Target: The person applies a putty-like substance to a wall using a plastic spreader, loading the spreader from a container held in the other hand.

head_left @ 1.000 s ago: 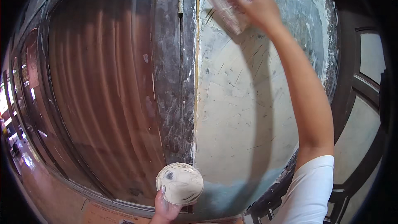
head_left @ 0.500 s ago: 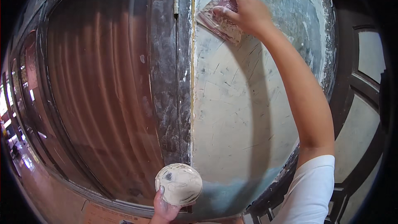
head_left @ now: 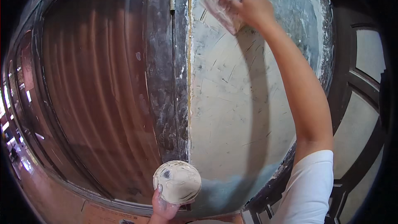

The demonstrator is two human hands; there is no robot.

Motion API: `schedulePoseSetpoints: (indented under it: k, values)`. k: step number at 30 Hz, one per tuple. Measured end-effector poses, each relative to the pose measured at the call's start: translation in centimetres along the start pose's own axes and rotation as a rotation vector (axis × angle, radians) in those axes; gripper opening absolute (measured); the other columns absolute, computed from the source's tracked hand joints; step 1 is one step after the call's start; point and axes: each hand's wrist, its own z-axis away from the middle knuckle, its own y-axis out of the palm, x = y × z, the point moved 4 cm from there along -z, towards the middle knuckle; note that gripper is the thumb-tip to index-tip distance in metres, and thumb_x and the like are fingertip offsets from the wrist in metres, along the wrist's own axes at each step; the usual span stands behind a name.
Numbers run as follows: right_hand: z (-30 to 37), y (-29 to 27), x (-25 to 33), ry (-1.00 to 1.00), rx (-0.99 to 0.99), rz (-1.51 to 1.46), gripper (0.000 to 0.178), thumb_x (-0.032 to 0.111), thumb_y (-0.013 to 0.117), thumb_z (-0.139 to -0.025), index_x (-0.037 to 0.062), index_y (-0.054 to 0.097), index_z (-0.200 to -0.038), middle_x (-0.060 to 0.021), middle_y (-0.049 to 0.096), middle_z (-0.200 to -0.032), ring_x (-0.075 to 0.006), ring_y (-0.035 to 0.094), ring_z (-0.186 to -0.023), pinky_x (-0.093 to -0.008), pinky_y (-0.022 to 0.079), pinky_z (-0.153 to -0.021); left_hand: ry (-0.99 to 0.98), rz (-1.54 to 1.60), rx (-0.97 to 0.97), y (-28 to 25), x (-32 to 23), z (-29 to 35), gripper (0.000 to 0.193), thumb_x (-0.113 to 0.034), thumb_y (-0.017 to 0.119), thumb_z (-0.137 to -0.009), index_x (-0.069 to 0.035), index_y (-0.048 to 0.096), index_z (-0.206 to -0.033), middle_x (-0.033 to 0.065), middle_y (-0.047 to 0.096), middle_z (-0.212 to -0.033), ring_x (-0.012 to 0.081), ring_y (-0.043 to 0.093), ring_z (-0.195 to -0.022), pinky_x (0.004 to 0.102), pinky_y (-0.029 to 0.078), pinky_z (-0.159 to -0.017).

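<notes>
High on the wall, my right hand grips a flat, reddish putty spreader smeared with cream filler. Its left edge lies close to the wall surface; whether it touches, I cannot tell. Below it the wall carries a cream coat with dark scratches, while grey shows above and to the right. Low in the view, my left hand holds a round disc loaded with cream putty, the thumb over its left rim. A dark spot shows through the putty. The fingers beneath the disc are mostly hidden.
Left of the wall stands a dark wooden frame with a metal hinge, beside a glazed panel with brown curtains. A dark panelled door is at the right. Brown cardboard lies at the bottom.
My right hand has lifted the spreader slightly up and right, turning its blade. The left hand with the putty disc stays nearly in place. The whole view has shifted slightly.
</notes>
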Motion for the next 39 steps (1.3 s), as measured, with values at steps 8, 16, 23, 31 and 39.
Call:
schedulePoseSetpoints:
  k: [8,16,23,31,39]
  values:
    - [-0.2,-1.0,-2.5,0.341,-0.216,-0.355,0.05,0.042,0.069,-0.084,0.0028,0.057,-0.113,-0.0233,0.066,-0.104,-0.0439,0.061,-0.099,-0.0488,0.049,-0.085,0.02,-0.019,-0.015,-0.7,-0.6,0.1,0.073,-0.045,0.05,-0.093,-0.01,0.023,-0.152,0.0218,0.031,-0.153,0.049,0.035,-0.136,0.0745,0.034,-0.1]
    - [-1.3,-1.0,-4.9,0.284,-0.162,-0.215,0.052,0.042,0.069,-0.084,0.0027,0.056,-0.115,-0.0241,0.065,-0.108,-0.0434,0.062,-0.1,-0.0475,0.05,-0.085,-0.007,-0.021,-0.041,-0.3,-0.5,-0.4,0.07,-0.044,0.049,-0.093,-0.01,0.029,-0.15,0.0199,0.035,-0.152,0.0451,0.038,-0.135,0.0688,0.034,-0.105]
    - [0.3,0.1,1.0,-0.108,-0.031,-0.119,0.053,0.045,0.066,-0.086,0.0009,0.057,-0.113,-0.026,0.064,-0.109,-0.0445,0.061,-0.101,-0.0485,0.05,-0.084,-0.021,-0.018,-0.078,-1.6,-0.7,-0.4,0.069,-0.044,0.048,-0.093,-0.01,0.029,-0.15,0.0198,0.035,-0.152,0.0449,0.036,-0.136,0.0683,0.031,-0.107]
    - [-0.8,-2.0,-6.0,0.491,-0.291,-0.188,0.051,0.046,0.063,-0.086,-0.0005,0.061,-0.108,-0.0229,0.068,-0.097,-0.0444,0.064,-0.091,-0.0477,0.051,-0.081,-0.046,-0.029,0.034,-1.9,-0.4,-1.1,0.072,-0.044,0.05,-0.092,-0.011,0.025,-0.152,0.0217,0.032,-0.152,0.0492,0.036,-0.135,0.0768,0.035,-0.097]
    - [-1.0,-1.0,-2.5,0.238,-0.008,-0.221,0.05,0.048,0.067,-0.085,0.0041,0.059,-0.109,-0.0238,0.066,-0.099,-0.042,0.064,-0.092,-0.0463,0.05,-0.08,-0.03,-0.014,0.027,-1.1,-0.2,-1.4,0.073,-0.045,0.05,-0.093,-0.012,0.023,-0.152,0.021,0.03,-0.154,0.0495,0.035,-0.135,0.0762,0.035,-0.097]
